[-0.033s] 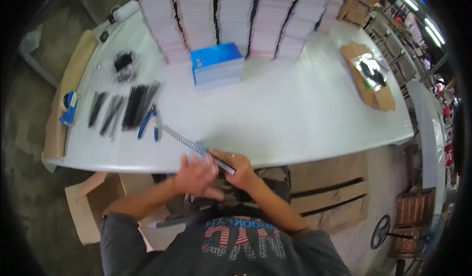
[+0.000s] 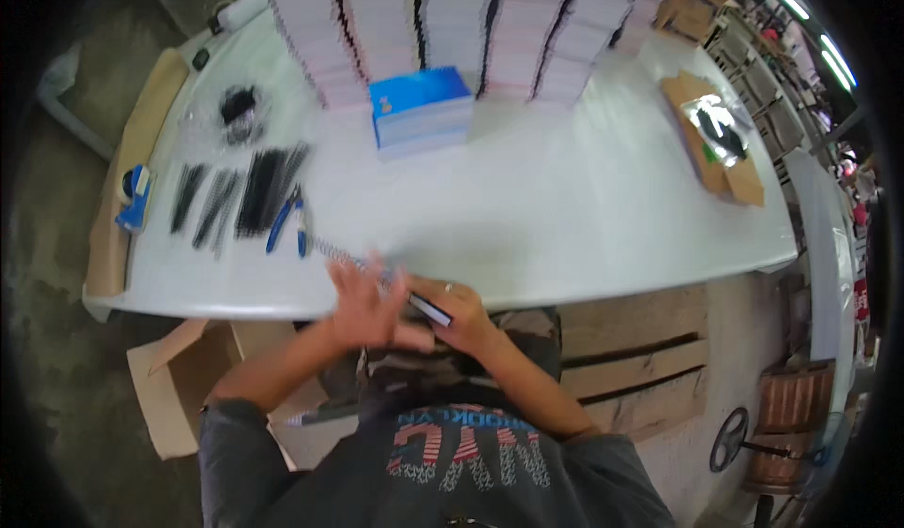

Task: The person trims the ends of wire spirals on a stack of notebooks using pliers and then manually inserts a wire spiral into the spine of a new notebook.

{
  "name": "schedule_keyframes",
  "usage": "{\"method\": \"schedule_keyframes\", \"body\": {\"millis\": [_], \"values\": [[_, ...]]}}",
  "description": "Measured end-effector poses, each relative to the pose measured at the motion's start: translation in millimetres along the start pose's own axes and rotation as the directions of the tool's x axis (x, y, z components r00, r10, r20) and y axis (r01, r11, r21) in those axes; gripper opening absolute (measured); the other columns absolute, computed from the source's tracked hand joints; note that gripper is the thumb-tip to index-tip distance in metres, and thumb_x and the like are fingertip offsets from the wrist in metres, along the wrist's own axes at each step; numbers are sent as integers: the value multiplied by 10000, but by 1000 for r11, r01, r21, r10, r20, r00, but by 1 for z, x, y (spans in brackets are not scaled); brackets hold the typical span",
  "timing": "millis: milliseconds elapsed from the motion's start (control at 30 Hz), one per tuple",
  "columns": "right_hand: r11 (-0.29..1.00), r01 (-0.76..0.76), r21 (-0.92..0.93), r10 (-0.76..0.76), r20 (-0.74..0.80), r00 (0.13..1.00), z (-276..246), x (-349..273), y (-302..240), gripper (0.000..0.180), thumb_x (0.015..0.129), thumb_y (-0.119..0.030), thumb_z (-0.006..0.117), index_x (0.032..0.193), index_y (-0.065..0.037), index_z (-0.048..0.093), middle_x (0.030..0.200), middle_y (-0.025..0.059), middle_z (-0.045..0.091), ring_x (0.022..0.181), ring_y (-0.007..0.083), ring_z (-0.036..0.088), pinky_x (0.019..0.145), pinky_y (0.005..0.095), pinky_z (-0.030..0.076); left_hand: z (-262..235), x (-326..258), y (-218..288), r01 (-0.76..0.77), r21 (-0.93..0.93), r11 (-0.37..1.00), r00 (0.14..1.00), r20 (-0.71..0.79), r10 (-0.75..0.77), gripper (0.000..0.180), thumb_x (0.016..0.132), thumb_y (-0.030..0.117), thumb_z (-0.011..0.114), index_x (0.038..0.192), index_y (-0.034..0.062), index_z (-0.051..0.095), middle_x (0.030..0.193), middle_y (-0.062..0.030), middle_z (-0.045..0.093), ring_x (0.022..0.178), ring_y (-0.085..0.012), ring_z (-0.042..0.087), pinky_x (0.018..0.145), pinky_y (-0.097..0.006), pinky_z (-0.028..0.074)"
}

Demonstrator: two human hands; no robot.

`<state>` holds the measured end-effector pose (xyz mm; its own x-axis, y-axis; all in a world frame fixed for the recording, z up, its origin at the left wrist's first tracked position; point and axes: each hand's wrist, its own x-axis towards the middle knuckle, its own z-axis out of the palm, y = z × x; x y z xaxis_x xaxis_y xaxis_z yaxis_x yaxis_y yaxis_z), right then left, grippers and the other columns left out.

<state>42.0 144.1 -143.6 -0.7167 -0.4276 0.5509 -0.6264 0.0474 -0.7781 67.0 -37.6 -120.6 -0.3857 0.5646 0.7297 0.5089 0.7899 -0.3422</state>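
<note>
My right hand (image 2: 461,316) grips a small booklet (image 2: 431,310) on edge at the table's near side, with its pale page edges showing. A thin spiral binding coil (image 2: 331,249) sticks out from the booklet toward the upper left. Over the coil, my left hand (image 2: 370,307) is spread and smeared by motion. It hides the place where coil and booklet meet; whether it touches the coil I cannot tell. Blue-handled pliers (image 2: 286,222) lie just past the coil's free end.
Black spiral coils (image 2: 266,189) lie in bunches at left, beside a blue tape dispenser (image 2: 135,199). A blue-covered booklet stack (image 2: 421,104) stands before tall booklet piles (image 2: 457,29). Cardboard with a plastic bag (image 2: 720,133) lies at right. An open carton (image 2: 169,387) sits below the table.
My left hand has risen a little along the coil, with its fingers spreading wider. My right hand keeps its grip on the booklet. The whole view has shifted slightly.
</note>
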Motion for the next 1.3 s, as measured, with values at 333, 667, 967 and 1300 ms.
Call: {"method": "schedule_keyframes", "body": {"millis": [333, 667, 967, 1300], "values": [[998, 15, 61, -15, 7, 1000, -5, 3, -8, 413, 726, 18, 625, 1136, -21, 594, 1084, 170, 636, 935, 324, 637, 808, 371, 512, 9, -1, 8, 62, -162, 985, 996, -55, -71, 1147, 680, 816, 455, 1329, -117, 298, 1323, -440, 266, 1265, -585, 212, 996, -698, 105], [991, -97, 95, 116, -219, 969, -2, 13, -21, 455, 792, -68, 599, 1237, 3, 539, 1182, 182, 595, 1002, 305, 628, 850, 357, 488, -2, 33, 43, 359, -570, 739, 933, 244, -265, 927, 849, 587, 491, 1372, -116, 188, 1353, -387, 268, 1244, -552, 286, 986, -591, 289], [923, -313, -223, 294, -117, 949, -98, 72, -22, 347, 798, -120, 655, 1117, 7, 601, 965, 145, 630, 886, 219, 624, 737, 318, 504, 60, 105, -41, 830, -555, -57, 550, 831, -87, 285, 926, 283, 550, 1049, 26, 574, 758, -62, 634, 686, -132, 585, 655, -304, 469], [852, -455, -258, 389, -269, 881, -96, 85, 5, 181, 795, -117, 690, 925, 5, 661, 770, 114, 649, 624, 163, 585, 586, 312, 476, 116, 92, -22, 586, -592, -553, 582, 782, -221, 165, 885, 227, 638, 915, 80, 568, 878, 10, 614, 822, -51, 524, 746, -231, 428]]}}
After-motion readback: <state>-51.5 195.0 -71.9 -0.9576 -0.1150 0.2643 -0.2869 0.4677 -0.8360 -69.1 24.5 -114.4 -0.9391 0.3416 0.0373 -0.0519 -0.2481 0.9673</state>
